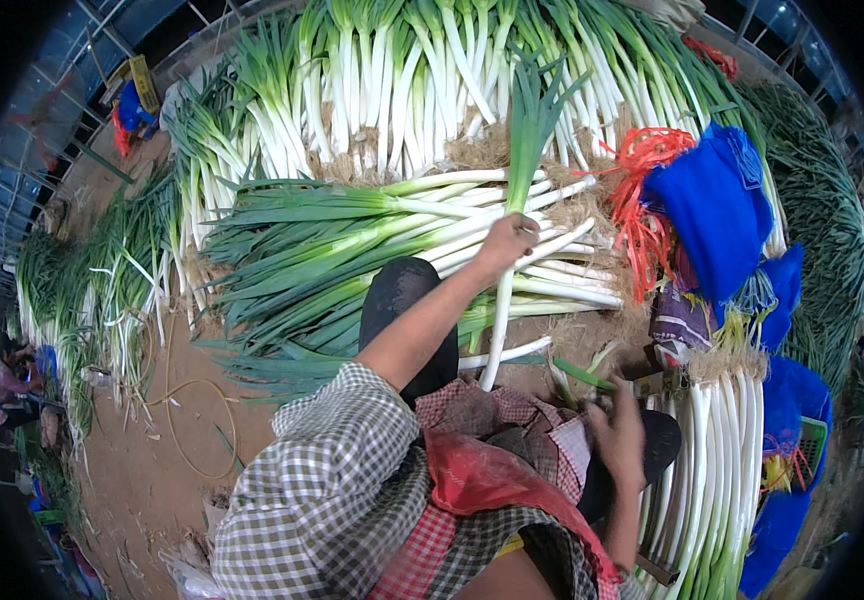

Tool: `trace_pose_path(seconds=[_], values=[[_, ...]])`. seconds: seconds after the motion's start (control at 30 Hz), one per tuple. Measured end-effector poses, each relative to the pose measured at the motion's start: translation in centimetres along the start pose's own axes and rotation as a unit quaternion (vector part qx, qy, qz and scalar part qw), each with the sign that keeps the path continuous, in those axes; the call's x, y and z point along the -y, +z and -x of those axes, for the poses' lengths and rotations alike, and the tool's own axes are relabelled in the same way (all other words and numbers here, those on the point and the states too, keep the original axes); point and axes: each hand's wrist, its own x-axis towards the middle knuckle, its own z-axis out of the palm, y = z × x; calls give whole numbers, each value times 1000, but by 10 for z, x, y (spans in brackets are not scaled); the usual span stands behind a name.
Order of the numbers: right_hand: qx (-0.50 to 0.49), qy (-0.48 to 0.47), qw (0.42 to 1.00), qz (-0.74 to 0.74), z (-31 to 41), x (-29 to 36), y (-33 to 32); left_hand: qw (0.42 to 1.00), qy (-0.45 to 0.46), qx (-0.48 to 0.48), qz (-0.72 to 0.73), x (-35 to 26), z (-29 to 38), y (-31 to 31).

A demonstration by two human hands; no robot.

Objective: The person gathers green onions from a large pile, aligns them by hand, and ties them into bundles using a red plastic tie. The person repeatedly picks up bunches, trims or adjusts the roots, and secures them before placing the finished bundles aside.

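Observation:
My left hand (510,238) is closed around one long green onion (525,161), held with its leaves toward the top of the view and its white stalk down toward my lap. Beneath that hand, a heap of green onions (432,225) lies crosswise, roots to the right. My right hand (618,427), blurred, hangs above my right knee; its fingers look partly spread, and whether it holds anything is unclear. Just right of it lie stripped white onion stalks (709,450), roots toward the top. A red cloth (477,472) covers part of my lap.
Rows of green onions (394,97) stand behind the heap. Red plastic ties (638,217) and blue cloth (713,217) lie at right. A yellowish hose (169,420) loops on the dirt floor (116,480). Another person (11,379) sits at far left.

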Motion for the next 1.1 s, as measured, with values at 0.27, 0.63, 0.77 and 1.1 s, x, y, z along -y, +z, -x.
trace_pose_path(seconds=[0.27, 0.63, 0.77, 1.1], values=[[190, 163, 939, -236, -98, -33, 249, 949, 28, -255, -185, -9, -98, -142], [-46, 103, 953, -282, -107, -7, 222, 823, 89, -394, -400, 66, -158, -218], [-70, 160, 936, -305, -90, 21, 171, 779, 93, -400, -474, 56, -163, -209], [-68, 135, 937, -315, -104, 16, 178, 814, 14, -419, -401, 50, -185, -207]])
